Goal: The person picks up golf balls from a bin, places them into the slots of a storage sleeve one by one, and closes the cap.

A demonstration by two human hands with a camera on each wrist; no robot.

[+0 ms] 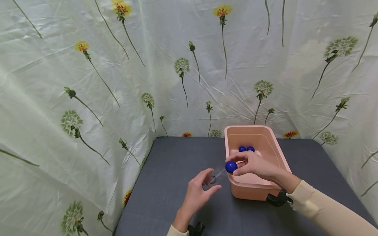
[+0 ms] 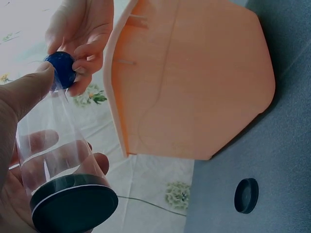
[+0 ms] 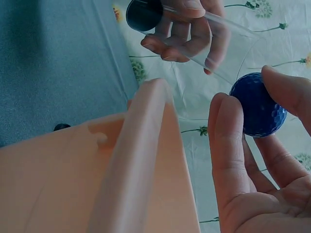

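My right hand (image 1: 256,165) pinches a dimpled blue golf ball (image 3: 258,108) between thumb and fingertips. The ball is right at the open mouth of a clear tube (image 2: 60,128); whether it touches the rim I cannot tell. My left hand (image 1: 195,191) grips this tube, fingers curled round its side, and holds it tilted above the table. A black cap (image 2: 75,208) closes the tube's far end. Beside both hands stands a peach-pink plastic bin (image 1: 251,191), with my right hand over its left rim. Two more blue balls (image 1: 242,149) lie inside it.
A loose round black lid (image 2: 247,195) lies on the dark grey table (image 1: 174,160), near the bin. Behind and to the sides hangs a pale curtain (image 1: 165,65) printed with dandelions. Dark bands (image 1: 277,199) sit round my wrists.
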